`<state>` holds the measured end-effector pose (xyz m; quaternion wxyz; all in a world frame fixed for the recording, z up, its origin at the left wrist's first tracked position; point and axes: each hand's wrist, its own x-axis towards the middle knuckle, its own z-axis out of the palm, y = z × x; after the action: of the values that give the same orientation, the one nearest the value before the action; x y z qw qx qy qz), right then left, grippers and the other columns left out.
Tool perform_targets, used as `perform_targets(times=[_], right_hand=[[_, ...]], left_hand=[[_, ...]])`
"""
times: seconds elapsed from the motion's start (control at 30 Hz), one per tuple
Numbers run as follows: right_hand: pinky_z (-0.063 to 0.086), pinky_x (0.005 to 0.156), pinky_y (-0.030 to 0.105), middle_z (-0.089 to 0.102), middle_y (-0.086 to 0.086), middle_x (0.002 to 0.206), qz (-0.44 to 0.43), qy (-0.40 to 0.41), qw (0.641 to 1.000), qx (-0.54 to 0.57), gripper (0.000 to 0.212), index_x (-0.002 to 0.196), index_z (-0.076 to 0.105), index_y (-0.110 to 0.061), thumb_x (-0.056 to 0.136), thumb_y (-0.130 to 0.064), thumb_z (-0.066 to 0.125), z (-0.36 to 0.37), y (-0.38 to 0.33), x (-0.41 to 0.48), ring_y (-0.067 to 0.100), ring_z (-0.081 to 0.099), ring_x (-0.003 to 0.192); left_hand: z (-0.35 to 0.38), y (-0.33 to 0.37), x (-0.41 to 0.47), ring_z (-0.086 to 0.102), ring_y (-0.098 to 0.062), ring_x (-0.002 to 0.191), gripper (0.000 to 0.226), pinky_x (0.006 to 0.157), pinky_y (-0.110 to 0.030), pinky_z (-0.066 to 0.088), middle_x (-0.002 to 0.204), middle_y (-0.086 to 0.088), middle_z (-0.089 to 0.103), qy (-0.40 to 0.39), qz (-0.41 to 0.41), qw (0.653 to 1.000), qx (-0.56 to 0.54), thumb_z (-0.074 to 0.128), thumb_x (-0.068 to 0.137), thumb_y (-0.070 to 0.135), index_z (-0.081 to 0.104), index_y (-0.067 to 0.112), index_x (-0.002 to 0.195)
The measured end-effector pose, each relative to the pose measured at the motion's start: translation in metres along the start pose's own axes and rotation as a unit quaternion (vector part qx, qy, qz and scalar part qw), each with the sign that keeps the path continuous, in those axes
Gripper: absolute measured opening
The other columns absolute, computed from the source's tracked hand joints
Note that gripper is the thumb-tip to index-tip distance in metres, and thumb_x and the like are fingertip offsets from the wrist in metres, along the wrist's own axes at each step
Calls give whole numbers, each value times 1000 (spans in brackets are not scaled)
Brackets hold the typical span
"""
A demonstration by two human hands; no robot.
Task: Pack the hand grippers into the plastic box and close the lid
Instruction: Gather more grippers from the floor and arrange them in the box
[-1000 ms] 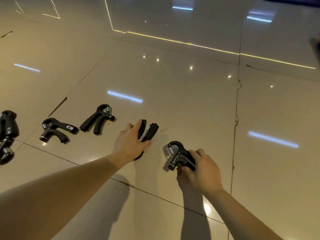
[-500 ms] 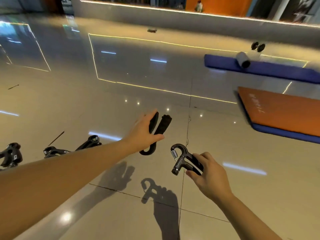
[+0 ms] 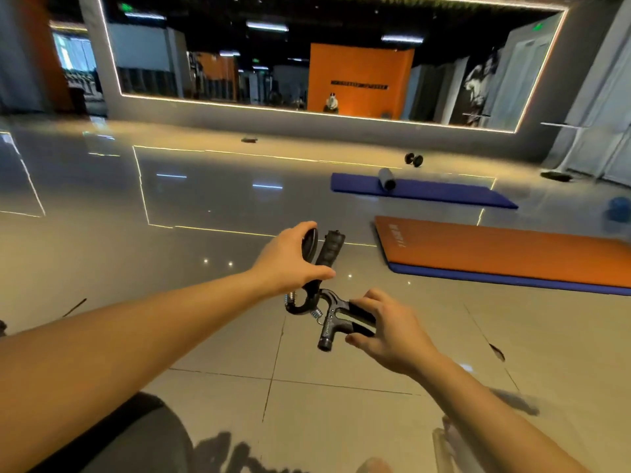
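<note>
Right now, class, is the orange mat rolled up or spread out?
Spread out: the orange mat lies flat on the floor, its top face showing, with no rolled end in the part in view.

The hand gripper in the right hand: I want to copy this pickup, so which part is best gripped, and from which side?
Grip the hand gripper's two handles from the right, as the right hand does: they point rightward, close together, while the spring and curved head sit on the left.

Arms outstretched; left grip (image 3: 286, 264) around one hand gripper (image 3: 329, 250), right grip (image 3: 392, 332) around another.
</note>
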<state>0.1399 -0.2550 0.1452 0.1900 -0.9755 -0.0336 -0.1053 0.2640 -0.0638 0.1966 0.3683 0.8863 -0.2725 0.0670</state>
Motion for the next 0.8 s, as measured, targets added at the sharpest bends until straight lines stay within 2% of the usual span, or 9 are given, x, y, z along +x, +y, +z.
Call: perform_targets(times=[0.1, 0.2, 0.37, 0.53, 0.67, 0.8], right_hand=[[55, 92, 31, 53, -14, 115, 0, -4, 1000, -10, 57, 135, 59, -28, 83, -41, 78, -32, 9, -49, 9, 58, 103], [55, 93, 36, 55, -10, 118, 8, -3, 1000, -19, 56, 132, 60, -26, 83, -41, 79, -58, 19, -94, 14, 59, 105], [54, 92, 34, 54, -12, 120, 34, -6, 998, -44, 65, 140, 55, -27, 82, -45, 79, -89, 47, -164, 12, 57, 106], [53, 95, 36, 54, -12, 122, 80, -2, 996, -51, 70, 143, 52, -26, 81, -44, 80, -120, 87, -221, 13, 57, 108], [53, 96, 35, 54, -14, 119, 125, 10, 991, -40, 70, 143, 53, -26, 81, -42, 81, -140, 128, -263, 11, 57, 108], [53, 94, 34, 54, -14, 118, 159, 20, 986, -44, 69, 142, 54, -26, 81, -44, 80, -144, 173, -296, 11, 57, 106]], left_hand=[[18, 53, -33, 54, -22, 126, 104, 97, -38, 53, 144, -3, 51, -10, 22, 1000, 13, 86, 69, 52, 32, 28, 154], [41, 95, -66, 54, -23, 125, 103, 96, -37, 52, 143, -5, 52, -16, 28, 999, 13, 87, 69, 50, 32, 26, 154], [78, 149, -105, 55, -25, 126, 102, 96, -37, 51, 145, -6, 52, -12, 29, 999, -14, 87, 69, 48, 34, 24, 153], [118, 193, -122, 55, -17, 113, 97, 87, -30, 49, 137, -4, 56, -32, 36, 998, -39, 88, 69, 47, 38, 23, 149], [160, 230, -118, 57, -23, 120, 103, 96, -39, 53, 139, -5, 57, -55, 24, 997, -53, 89, 66, 50, 38, 22, 150], [209, 258, -113, 57, -23, 117, 100, 93, -37, 53, 136, -5, 57, -88, 23, 993, -81, 90, 67, 44, 40, 20, 149]])
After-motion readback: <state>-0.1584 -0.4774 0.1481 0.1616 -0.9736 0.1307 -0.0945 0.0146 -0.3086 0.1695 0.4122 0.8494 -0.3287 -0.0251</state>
